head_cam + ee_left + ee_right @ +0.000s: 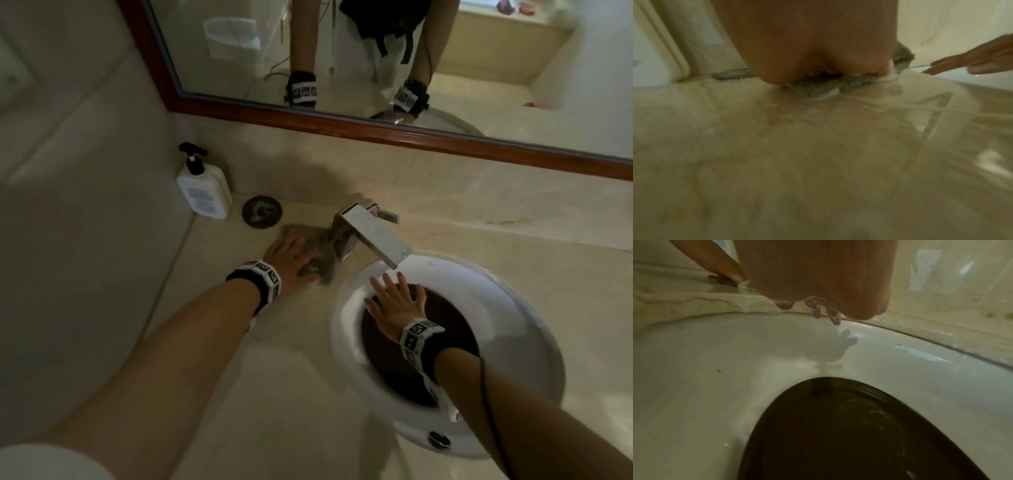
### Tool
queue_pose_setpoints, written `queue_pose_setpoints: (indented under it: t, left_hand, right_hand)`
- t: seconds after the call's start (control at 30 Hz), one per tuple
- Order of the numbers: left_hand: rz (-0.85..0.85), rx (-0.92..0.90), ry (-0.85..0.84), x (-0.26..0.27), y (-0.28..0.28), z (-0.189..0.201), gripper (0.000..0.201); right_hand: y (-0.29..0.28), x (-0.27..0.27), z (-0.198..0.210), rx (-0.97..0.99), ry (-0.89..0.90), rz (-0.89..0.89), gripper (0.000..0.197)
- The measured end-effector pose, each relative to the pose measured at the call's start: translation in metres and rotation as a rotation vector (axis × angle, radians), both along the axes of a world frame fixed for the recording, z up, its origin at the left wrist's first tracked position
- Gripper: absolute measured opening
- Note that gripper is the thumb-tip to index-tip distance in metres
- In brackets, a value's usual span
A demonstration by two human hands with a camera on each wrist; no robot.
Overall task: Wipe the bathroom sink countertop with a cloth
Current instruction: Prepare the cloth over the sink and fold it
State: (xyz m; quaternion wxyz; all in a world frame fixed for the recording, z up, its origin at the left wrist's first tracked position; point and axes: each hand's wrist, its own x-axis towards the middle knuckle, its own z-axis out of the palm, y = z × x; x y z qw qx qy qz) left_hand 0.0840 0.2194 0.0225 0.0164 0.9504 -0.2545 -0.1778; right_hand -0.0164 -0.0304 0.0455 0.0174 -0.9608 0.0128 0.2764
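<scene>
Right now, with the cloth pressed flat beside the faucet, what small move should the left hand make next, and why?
Probably slide the cloth toward the person along the countertop. The left hand presses it flat at the back, by the faucet base, with white foam at the cloth's edge, and the near stretch lies beyond the cloth. The right hand is spread over the sink.

The left hand (291,251) lies on the grey cloth (317,255) and hides its middle; only the edges show around the palm. In the left wrist view the heel of this hand fills the top, so its fingers are not visible, and the countertop (818,162) below is blurred. The base of the faucet (370,233), just right of the left hand, is covered by its own spout. The label of the pump bottle (204,192), beyond the left hand, is too small to read. In the right wrist view the right hand (818,272) is cut by the top edge.
</scene>
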Motion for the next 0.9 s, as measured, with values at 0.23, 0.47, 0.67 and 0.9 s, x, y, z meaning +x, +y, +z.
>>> queue_pose_setpoints:
  t: [0.23,0.47,0.67,0.9]
  left_hand:
    - [0.218,-0.116,0.100,-0.074,-0.012,0.004,0.074]
    - [0.244,-0.207,-0.024,-0.088,0.003,0.025,0.071]
    - [0.229,-0.119,-0.066,-0.082,0.001,0.026,0.065]
    - [0.380,-0.351,0.039,-0.086,-0.010,0.025,0.040]
  right_hand:
    - [0.025,-0.011,0.012,0.293,0.029,-0.102,0.064]
    - [0.045,-0.020,0.012,0.430,-0.027,-0.059,0.070]
    - [0.068,-0.016,0.013,0.457,-0.171,-0.002,0.067]
    - [0.084,-0.009,0.009,0.474,-0.196,-0.093,0.053]
